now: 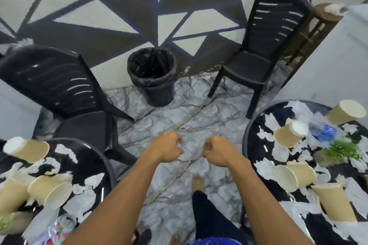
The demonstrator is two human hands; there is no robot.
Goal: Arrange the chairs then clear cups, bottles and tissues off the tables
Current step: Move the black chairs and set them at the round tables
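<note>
The left chair (59, 89) stood at my ten o'clock, its back towards me and its seat just beside the left table (99, 151). The right chair (264, 45) stood at one o'clock against the patterned wall, well apart from the right table (251, 125). I judged that I was at the chair-arranging step, since neither chair sat squarely at a table and nothing had been cleared. My left hand (169, 146) and right hand (216, 150) were out in front of me over the marble floor (179, 109), near each other, both with fingers curled into loose fists and gripping nothing that I could make out. At eight o'clock the left table carried tipped paper cups (50, 190), torn tissues (66, 152) and a crumpled plastic bottle (53, 232). At four o'clock the right table carried more cups (288, 133), more scraps (266, 167), a blue-labelled bottle (322, 130) and a small green plant (342, 149). The lined bin (153, 75) waited at twelve o'clock between the chairs, handy for the rubbish later. The next move, as I saw it, called for opening a hand, taking one chair by the top of its back and setting it square to its table before touching any cup.
</note>
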